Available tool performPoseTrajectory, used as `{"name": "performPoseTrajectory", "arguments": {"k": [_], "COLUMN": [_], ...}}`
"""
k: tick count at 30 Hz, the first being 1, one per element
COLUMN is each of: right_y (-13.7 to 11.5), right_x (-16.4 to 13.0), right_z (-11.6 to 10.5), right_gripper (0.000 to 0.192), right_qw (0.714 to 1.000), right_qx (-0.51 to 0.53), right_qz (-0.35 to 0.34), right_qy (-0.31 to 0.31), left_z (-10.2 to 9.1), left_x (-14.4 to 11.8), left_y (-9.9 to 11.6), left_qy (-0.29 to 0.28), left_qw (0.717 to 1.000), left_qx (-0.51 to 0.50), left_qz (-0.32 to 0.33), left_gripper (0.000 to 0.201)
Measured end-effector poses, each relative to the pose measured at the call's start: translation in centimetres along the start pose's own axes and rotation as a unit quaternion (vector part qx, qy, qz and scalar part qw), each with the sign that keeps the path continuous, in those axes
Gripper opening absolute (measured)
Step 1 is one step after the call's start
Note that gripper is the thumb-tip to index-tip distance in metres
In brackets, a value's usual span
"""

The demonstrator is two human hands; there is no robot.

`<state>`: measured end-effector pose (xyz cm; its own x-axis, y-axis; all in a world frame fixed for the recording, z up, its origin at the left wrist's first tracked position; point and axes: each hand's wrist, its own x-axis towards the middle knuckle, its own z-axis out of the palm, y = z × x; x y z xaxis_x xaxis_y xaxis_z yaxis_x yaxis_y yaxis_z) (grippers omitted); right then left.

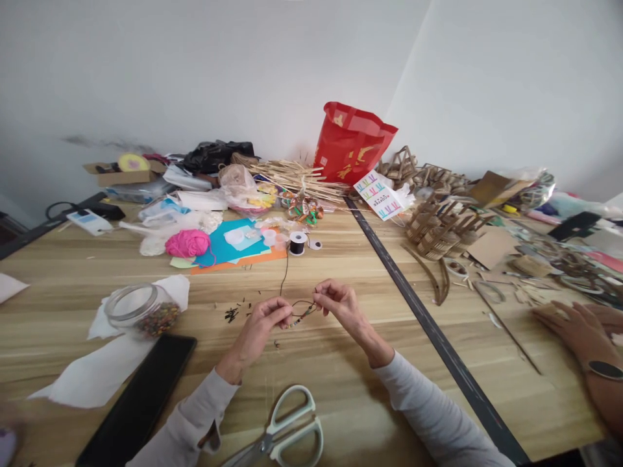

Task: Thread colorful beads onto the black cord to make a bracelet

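Between my two hands hangs a thin dark cord strung with small coloured beads (306,314), forming a loop above the table. My left hand (265,323) pinches one side of this beaded cord. Opposite it, my right hand (339,306) pinches the cord near its upper end. A spool of black cord (298,244) stands beyond the hands, with a strand (285,272) running from it toward my left hand. Short black cord scraps (232,314) lie left of my left hand. White-handled scissors (292,428) rest close to me, below the hands.
A glass jar of beads (156,318) lies on white paper at left, beside a black phone-like slab (139,405). Pink yarn (187,243), blue sheets (228,241) and a red bag (354,144) stand farther back. At right are woven baskets (433,227) and another person's hand (567,324).
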<state>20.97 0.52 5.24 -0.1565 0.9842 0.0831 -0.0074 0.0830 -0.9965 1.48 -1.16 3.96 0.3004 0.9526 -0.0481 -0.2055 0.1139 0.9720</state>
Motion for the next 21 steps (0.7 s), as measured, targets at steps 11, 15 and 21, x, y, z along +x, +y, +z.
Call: {"name": "performPoseTrajectory", "arguments": {"k": [11, 15, 21], "right_y": [-0.3, -0.6, -0.5], "right_x": [-1.2, -1.8, -2.3], "right_z": [0.8, 1.2, 1.6], "right_gripper": [0.022, 0.019, 0.017], "right_qw": [0.991, 0.973, 0.916], "right_qx": [-0.092, -0.175, -0.304], "right_qz": [-0.06, -0.117, -0.234], "right_qy": [-0.079, -0.093, -0.117], "left_z": [0.1, 0.2, 0.6], "left_x": [0.1, 0.0, -0.1], "left_y": [0.6, 0.5, 1.0], "left_qy": [0.022, 0.001, -0.029], "left_qw": [1.0, 0.999, 0.995], "left_qx": [0.008, 0.033, 0.094], "left_qz": [-0.017, -0.017, -0.008], "left_gripper": [0.024, 0.024, 0.025]}}
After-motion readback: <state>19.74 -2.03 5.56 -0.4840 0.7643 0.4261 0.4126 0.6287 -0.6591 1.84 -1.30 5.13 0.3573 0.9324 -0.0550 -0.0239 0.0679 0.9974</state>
